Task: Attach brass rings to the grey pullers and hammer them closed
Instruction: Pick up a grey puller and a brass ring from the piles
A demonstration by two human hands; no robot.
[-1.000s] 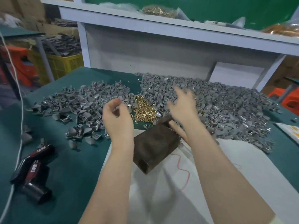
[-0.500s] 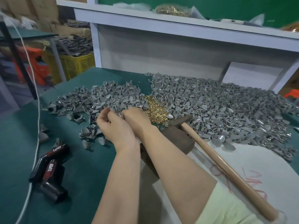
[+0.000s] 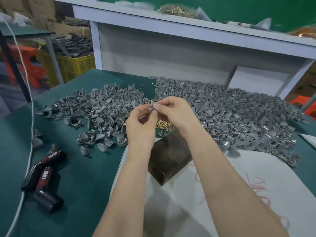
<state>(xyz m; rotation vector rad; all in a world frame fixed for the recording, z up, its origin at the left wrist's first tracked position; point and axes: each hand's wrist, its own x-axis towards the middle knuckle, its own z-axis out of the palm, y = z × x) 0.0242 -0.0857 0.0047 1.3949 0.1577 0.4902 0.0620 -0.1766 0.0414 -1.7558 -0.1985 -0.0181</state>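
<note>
My left hand (image 3: 140, 124) and my right hand (image 3: 176, 110) meet above the table, and together their fingertips pinch one small grey puller (image 3: 151, 108). Whether a brass ring is on it I cannot tell. Under the hands lies a small heap of brass rings (image 3: 163, 124). Grey pullers lie in two big piles, one at the left (image 3: 95, 113) and a larger one at the right (image 3: 239, 117). A dark wooden block (image 3: 169, 154) stands just below my wrists. No hammer shows in this frame.
The green table (image 3: 77, 177) carries a black and red power tool (image 3: 42, 173) with a white cable (image 3: 29, 151) at the left. A white cloth (image 3: 239, 194) lies under the block. A white shelf (image 3: 188, 26) holds a bag of brass parts. Yellow crate (image 3: 71, 65) behind left.
Both hands have lifted from the piles and come together with a puller pinched between them. The hammer seen half a second ago is out of view. The camera has shifted.
</note>
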